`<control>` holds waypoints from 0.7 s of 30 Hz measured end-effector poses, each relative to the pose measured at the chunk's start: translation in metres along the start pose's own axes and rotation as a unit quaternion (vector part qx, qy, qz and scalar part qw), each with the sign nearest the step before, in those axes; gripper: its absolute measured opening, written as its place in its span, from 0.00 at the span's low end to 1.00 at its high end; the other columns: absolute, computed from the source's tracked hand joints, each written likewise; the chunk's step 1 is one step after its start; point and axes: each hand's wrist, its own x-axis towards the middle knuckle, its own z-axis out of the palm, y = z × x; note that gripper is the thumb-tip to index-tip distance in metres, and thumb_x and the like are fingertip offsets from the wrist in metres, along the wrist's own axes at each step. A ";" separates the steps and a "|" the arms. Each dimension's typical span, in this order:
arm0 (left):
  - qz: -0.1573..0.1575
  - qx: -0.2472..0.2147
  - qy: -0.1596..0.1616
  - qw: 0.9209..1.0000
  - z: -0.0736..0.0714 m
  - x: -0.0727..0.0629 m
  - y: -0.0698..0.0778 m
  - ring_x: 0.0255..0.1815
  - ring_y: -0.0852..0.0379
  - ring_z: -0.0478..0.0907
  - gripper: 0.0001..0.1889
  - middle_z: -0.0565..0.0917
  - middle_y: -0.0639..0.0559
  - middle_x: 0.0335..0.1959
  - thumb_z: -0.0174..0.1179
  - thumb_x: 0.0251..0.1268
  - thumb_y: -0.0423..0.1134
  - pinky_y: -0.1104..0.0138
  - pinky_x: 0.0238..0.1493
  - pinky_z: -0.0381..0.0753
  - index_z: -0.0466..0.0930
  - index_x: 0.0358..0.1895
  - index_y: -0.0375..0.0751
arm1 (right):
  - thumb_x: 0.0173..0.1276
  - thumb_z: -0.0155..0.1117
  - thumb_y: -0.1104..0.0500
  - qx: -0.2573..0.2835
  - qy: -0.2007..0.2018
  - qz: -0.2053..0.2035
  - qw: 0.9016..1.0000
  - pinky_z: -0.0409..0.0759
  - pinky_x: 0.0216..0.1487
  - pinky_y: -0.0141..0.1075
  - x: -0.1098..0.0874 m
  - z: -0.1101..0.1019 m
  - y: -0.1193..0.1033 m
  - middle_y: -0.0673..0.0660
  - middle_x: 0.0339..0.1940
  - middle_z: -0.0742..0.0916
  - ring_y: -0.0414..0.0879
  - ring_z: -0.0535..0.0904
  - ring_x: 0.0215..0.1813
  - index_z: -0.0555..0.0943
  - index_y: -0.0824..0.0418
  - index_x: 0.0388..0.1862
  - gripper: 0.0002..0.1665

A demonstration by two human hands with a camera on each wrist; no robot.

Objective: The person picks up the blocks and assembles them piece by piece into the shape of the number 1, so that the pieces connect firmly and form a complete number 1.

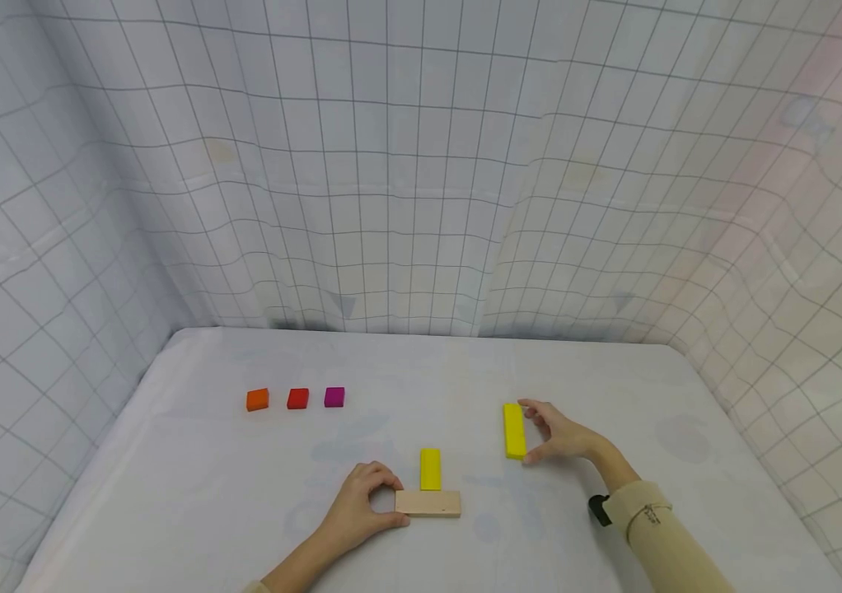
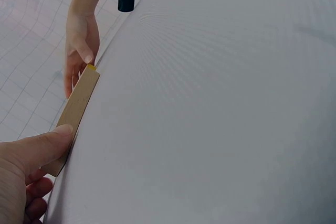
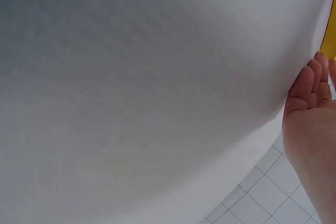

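Observation:
A plain wooden block (image 1: 428, 504) lies crosswise at the near middle of the table. My left hand (image 1: 363, 504) pinches its left end between thumb and fingers; the left wrist view shows the thumb on the wooden block (image 2: 79, 100). Just beyond its middle, a yellow block (image 1: 431, 469) points away from me, its near end against the wood. Farther right lies a second yellow block (image 1: 514, 430), lengthwise. My right hand (image 1: 556, 432) spans it from the right, thumb at its near end and fingertips at the far end. Only part of this yellow block (image 3: 329, 32) shows in the right wrist view.
In a row at the back left sit three small blocks: orange (image 1: 258, 399), red (image 1: 298, 399) and purple (image 1: 334, 397). A white cloth covers the table (image 1: 243, 511). Grid-patterned curtains (image 1: 421, 181) rise behind it and on both sides.

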 end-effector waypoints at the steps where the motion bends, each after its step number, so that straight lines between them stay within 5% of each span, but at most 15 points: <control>1: 0.000 0.000 0.000 1.000 0.000 0.000 0.000 0.39 0.63 0.65 0.18 0.74 0.67 0.33 0.75 0.33 0.48 0.67 0.44 0.68 0.78 0.31 0.54 | 0.47 0.75 0.55 -0.002 0.001 0.000 1.000 0.58 0.62 0.55 0.000 0.000 0.000 0.68 0.60 0.65 0.63 0.59 0.62 0.51 0.65 0.69 0.57; 21: 0.002 0.001 -0.003 1.000 0.001 0.000 -0.003 0.38 0.63 0.65 0.18 0.74 0.67 0.33 0.75 0.34 0.50 0.66 0.43 0.67 0.78 0.31 0.54 | 0.46 0.75 0.60 -0.012 0.029 -0.007 0.999 0.60 0.59 0.54 0.001 0.003 -0.007 0.64 0.54 0.68 0.60 0.63 0.58 0.55 0.67 0.66 0.53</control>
